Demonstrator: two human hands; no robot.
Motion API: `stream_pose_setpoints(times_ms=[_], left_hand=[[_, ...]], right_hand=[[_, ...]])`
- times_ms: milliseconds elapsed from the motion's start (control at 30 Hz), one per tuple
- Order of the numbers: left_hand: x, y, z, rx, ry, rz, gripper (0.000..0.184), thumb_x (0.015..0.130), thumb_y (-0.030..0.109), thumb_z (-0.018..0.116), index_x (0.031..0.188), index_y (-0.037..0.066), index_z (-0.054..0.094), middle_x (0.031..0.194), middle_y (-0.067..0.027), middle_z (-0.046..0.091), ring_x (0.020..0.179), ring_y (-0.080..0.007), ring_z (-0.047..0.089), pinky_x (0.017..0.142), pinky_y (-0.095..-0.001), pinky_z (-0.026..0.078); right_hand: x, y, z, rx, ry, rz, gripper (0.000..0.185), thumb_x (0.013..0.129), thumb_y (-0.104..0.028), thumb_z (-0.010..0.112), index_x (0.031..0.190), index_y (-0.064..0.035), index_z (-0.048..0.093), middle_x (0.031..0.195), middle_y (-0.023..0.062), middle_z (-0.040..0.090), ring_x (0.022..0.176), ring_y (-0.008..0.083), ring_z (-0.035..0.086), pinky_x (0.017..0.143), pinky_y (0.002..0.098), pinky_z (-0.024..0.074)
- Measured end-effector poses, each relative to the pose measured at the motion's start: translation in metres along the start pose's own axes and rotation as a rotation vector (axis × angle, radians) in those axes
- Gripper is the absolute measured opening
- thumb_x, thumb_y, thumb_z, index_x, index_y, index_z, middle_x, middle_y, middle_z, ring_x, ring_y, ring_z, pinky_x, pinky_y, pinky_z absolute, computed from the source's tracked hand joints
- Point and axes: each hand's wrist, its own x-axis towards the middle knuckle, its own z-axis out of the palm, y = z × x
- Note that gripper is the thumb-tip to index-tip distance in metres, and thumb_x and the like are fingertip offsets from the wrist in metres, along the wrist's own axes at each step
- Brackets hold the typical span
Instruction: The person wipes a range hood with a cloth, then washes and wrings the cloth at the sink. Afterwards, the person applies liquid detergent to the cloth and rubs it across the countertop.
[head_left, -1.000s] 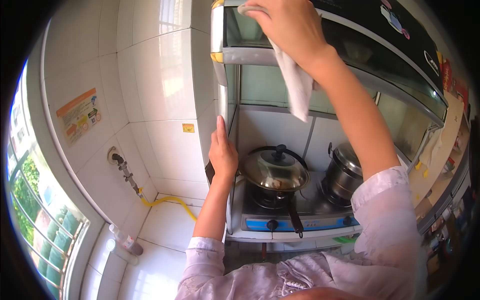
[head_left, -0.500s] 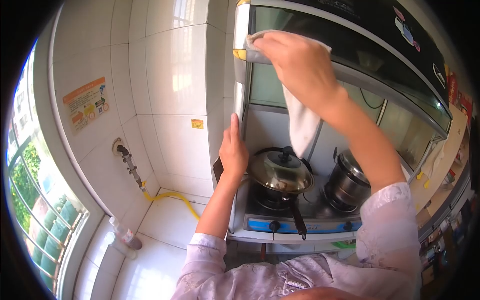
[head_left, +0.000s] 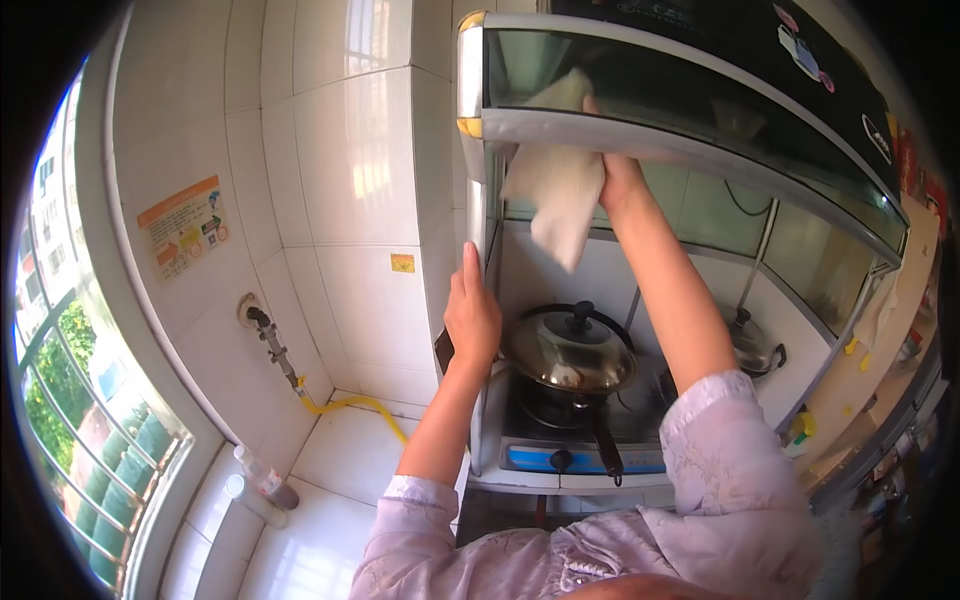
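My right hand (head_left: 618, 178) is raised under the lower metal edge of the range hood (head_left: 680, 135) and grips a whitish cloth (head_left: 560, 200). The cloth hangs down from it, and its upper part shows through the hood's dark glass. My left hand (head_left: 472, 312) rests against the upright metal post (head_left: 477, 215) at the stove's left side, one finger pointing up and the others partly hidden. Below and between my arms, a lidded pan (head_left: 570, 350) sits on the left burner of the gas stove (head_left: 530, 457), its handle toward me.
A second lidded pot (head_left: 745, 345) stands at the right, partly behind my right arm. On the left are a tiled wall, a gas pipe with a yellow hose (head_left: 360, 403), a plastic bottle (head_left: 268, 482) on the ledge and a barred window (head_left: 90, 420). Shelves line the far right.
My right hand with the cloth has moved from the hood's front left corner to below and behind its lower edge. My left hand stays at the post.
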Motion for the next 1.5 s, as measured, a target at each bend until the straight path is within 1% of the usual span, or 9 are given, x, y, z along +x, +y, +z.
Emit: stream_pose_setpoints(times_ms=[267,833,1033,1100,1233,1300,1367,1433,1500], left_hand=[[-0.003,-0.003,0.003,0.016,-0.012,-0.01,0.064,0.071,-0.007,0.044,0.13,0.009,0.025,0.094,-0.0155,0.05,0.075,-0.0332,0.053,0.056,-0.0385,0.045],[-0.002,-0.002,0.001,-0.014,-0.03,-0.005,0.069,0.069,-0.009,0.043,0.132,0.007,0.02,0.087,-0.0189,0.048,0.073,-0.0363,0.05,0.06,-0.0402,0.042],[-0.005,0.016,-0.016,-0.058,-0.055,0.051,0.063,0.076,0.001,0.049,0.131,0.002,0.019,0.118,-0.0214,0.039,0.107,-0.0357,0.04,0.087,-0.037,0.035],[-0.013,0.049,-0.036,-0.186,0.048,0.041,0.068,0.076,0.014,0.055,0.131,0.0,0.017,0.132,-0.0192,0.025,0.122,-0.032,0.023,0.099,-0.0374,0.02],[-0.01,0.099,-0.041,-1.238,-0.363,-0.522,0.092,0.069,0.027,0.067,0.132,-0.003,0.008,0.134,-0.0188,0.019,0.124,-0.0254,0.022,0.1,-0.0356,0.019],[-0.012,0.097,-0.032,-1.491,-0.582,-0.9,0.055,0.078,0.023,0.059,0.121,-0.003,0.037,0.113,-0.0125,0.049,0.101,-0.0189,0.05,0.087,-0.0254,0.037],[-0.01,0.101,-0.026,-1.586,-0.365,-0.955,0.031,0.085,0.018,0.048,0.113,0.003,0.045,0.106,-0.0074,0.054,0.097,-0.0158,0.052,0.086,-0.0316,0.04],[0.005,0.103,-0.024,-1.708,-0.291,-0.982,0.03,0.087,0.022,0.046,0.108,0.002,0.048,0.105,-0.0095,0.055,0.098,-0.0211,0.052,0.084,-0.0343,0.042],[0.02,0.096,-0.014,-1.801,-0.282,-1.268,0.032,0.087,0.026,0.045,0.108,0.001,0.048,0.104,-0.0115,0.054,0.097,-0.0244,0.052,0.084,-0.0358,0.042]], right_hand=[[0.043,-0.004,0.053,-0.158,-0.465,0.029,0.031,0.08,-0.028,0.056,0.102,-0.0054,0.054,0.095,0.005,0.057,0.084,0.0134,0.054,0.079,0.0276,0.043],[-0.001,0.001,-0.017,-0.226,-0.261,-0.016,0.032,0.078,-0.02,0.059,0.104,-0.0032,0.052,0.095,0.0071,0.056,0.084,0.0142,0.054,0.075,0.0283,0.0451],[-0.035,-0.011,-0.033,-0.04,-0.31,0.206,0.024,0.082,-0.016,0.051,0.102,-0.0021,0.051,0.092,0.0082,0.057,0.083,0.0145,0.056,0.074,0.0287,0.0475],[-0.05,-0.013,-0.032,0.005,-0.207,0.247,0.023,0.084,-0.017,0.048,0.102,-0.0028,0.05,0.092,0.0068,0.057,0.082,0.0134,0.056,0.075,0.0273,0.047],[-0.065,-0.016,-0.041,-0.038,-0.275,0.276,0.022,0.085,-0.017,0.045,0.101,-0.0026,0.051,0.092,0.0063,0.057,0.083,0.0133,0.056,0.076,0.0271,0.0463],[-0.072,-0.019,-0.047,-0.113,-0.218,0.247,0.022,0.085,-0.019,0.046,0.1,-0.003,0.051,0.092,0.0063,0.057,0.082,0.0136,0.056,0.076,0.0269,0.046],[-0.078,-0.024,-0.056,-0.195,-0.163,0.201,0.022,0.085,-0.02,0.047,0.099,-0.0033,0.051,0.092,0.0063,0.057,0.082,0.014,0.056,0.075,0.0267,0.0457],[-0.087,-0.023,-0.076,-1.03,0.155,0.158,0.021,0.084,-0.02,0.049,0.101,-0.007,0.051,0.092,0.005,0.057,0.085,0.0133,0.055,0.075,0.0246,0.0436],[-0.102,-0.015,-0.103,-1.231,0.153,-0.385,0.017,0.08,-0.01,0.054,0.095,-0.0025,0.052,0.088,0.007,0.059,0.079,0.0138,0.057,0.069,0.0249,0.0443]])
